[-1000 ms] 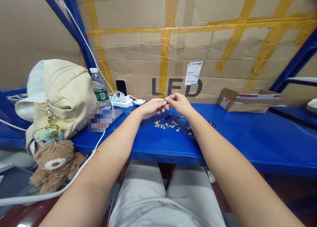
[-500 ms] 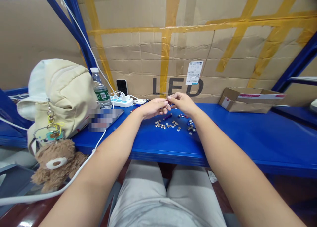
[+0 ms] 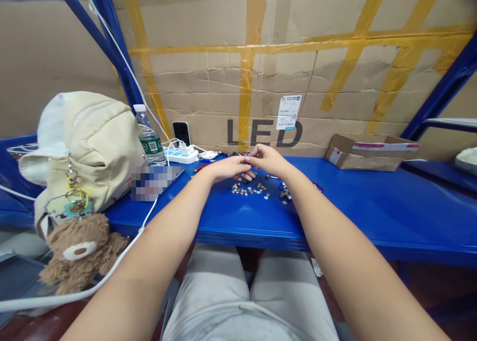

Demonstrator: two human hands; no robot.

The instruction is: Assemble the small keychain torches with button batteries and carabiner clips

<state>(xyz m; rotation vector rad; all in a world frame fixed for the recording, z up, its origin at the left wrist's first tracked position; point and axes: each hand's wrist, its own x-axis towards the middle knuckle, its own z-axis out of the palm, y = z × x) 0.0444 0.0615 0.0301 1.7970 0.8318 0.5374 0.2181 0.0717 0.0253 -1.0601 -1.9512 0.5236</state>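
My left hand [image 3: 231,168] and my right hand [image 3: 269,160] meet above the blue table, fingertips touching. Both are closed in a pinch around a spot too small and hidden to make out. Just below them lie several small round silvery discs [image 3: 244,191], like button cells, spread in a loose patch. Beside my right wrist sits a second small heap of discs [image 3: 285,194]. A slim metallic tube [image 3: 273,176] with a blue end lies close under my right hand.
Left are a cream backpack [image 3: 93,147] with a teddy bear [image 3: 80,249], a water bottle [image 3: 152,145], a phone [image 3: 177,173] and a white power strip [image 3: 182,155]. Red tubes [image 3: 200,168] lie behind my left forearm. An open cardboard box [image 3: 372,155] stands right; a large carton [image 3: 208,93] rises behind.
My hands have come slightly lower and stay together. The dark tube that lay below my left fingers is now out of sight behind them. The view has shifted a little.
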